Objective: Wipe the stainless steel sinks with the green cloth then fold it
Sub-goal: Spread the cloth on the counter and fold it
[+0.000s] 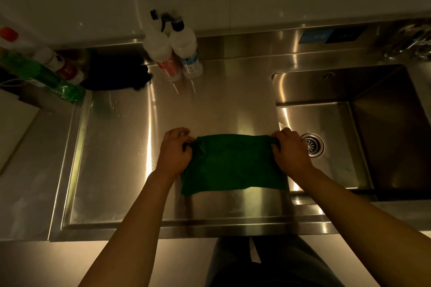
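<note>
**Green cloth (233, 165) held at both far corners**

Head view: the cloth lies spread on the steel counter (116, 158), just left of the sink (384, 128). The left hand (173, 151) pinches its far left corner and the right hand (290, 150) pinches its far right corner. Two spray bottles (186, 51) stand at the back, their labels too blurred to read.

The far corners of the green cloth (233, 163) are covered by the curled fingers of the left hand (175, 150) and right hand (290, 150). The drain (314, 144) is partly hidden behind the right hand, and the sink (307, 89) is cut off by the right edge. Labels on the two spray bottles (184, 50) are blurred beyond reading, and a dark object (116, 73) to their left is lost in shadow.
</note>
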